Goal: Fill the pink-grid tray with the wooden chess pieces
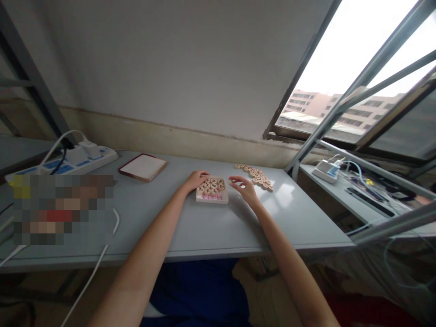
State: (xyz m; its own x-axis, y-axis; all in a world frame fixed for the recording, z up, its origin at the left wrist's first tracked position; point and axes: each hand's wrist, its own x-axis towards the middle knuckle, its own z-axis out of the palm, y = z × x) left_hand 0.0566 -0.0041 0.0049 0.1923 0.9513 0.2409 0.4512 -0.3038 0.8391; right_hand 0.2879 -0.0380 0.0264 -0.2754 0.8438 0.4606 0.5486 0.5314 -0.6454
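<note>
A small box (211,196) filled with several round wooden game pieces sits in the middle of the grey table (190,227). My left hand (195,179) rests against the box's left far corner, fingers curled on its edge. My right hand (243,187) hovers just right of the box, fingers bent in a loose pinch; whether a piece is in them I cannot make out. A loose row of several more wooden pieces (256,175) lies on the table behind my right hand.
The box lid (142,166), white inside with a dark rim, lies at the back left. A white power strip (73,160) with cables sits further left. A second table (357,195) with chargers and cables stands right, under an open window (340,109).
</note>
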